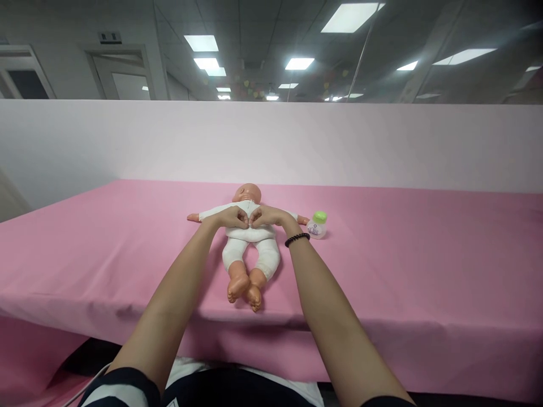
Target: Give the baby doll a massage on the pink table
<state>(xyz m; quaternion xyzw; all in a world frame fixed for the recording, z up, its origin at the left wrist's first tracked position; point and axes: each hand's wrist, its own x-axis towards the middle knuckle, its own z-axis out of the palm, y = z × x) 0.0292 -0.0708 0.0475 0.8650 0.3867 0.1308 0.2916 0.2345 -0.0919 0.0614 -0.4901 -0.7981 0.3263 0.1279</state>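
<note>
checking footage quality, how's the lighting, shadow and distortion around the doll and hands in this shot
Head view: even overhead panel light, no glare on the doll; soft shadows lie under its legs and along the table edge; left hand and right hand look sharp; wide lens stretches the forearms and bends the table edges.

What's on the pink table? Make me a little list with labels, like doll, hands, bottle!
doll: baby doll in white clothes, lying on its back, head away from the person, bare feet toward the table edge
left hand: left hand on the doll's chest, fingers pinching the white clothes
right hand: right hand on the chest too, touching the left hand; black bracelet on the wrist
bottle: small bottle with a green cap, upright beside the doll's arm
table: pink cloth covers it
</note>
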